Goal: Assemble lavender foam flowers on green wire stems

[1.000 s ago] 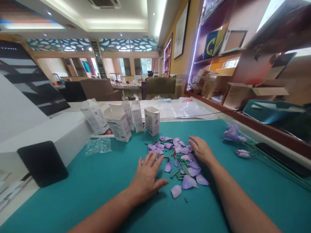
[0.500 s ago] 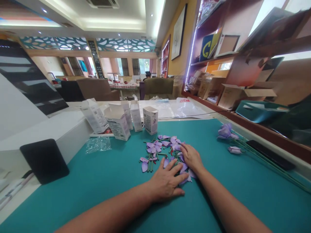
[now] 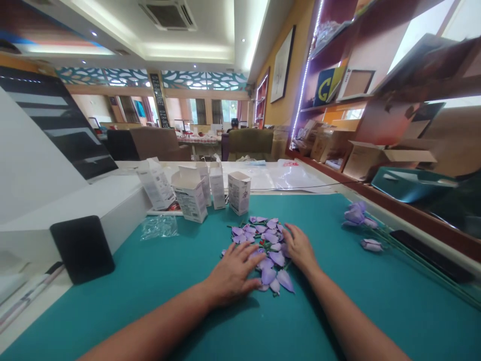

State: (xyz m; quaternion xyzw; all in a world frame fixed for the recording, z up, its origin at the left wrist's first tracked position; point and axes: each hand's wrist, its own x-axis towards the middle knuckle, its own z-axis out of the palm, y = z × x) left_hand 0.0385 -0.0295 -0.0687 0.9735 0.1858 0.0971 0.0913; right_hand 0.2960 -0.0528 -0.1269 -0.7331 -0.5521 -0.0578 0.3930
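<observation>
Craft studio, stocked wall shelves (image 3: 330,108), armchairs (image 3: 250,144)

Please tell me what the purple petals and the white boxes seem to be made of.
The purple petals look like thin foam or paper, matte, with curled edges; which one is unclear. The white boxes look like printed thin card, with folded open flaps.

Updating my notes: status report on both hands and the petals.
Left hand on edge of purple petals. Right hand at their right side. White cardboard boxes beyond, not in the way.
</observation>
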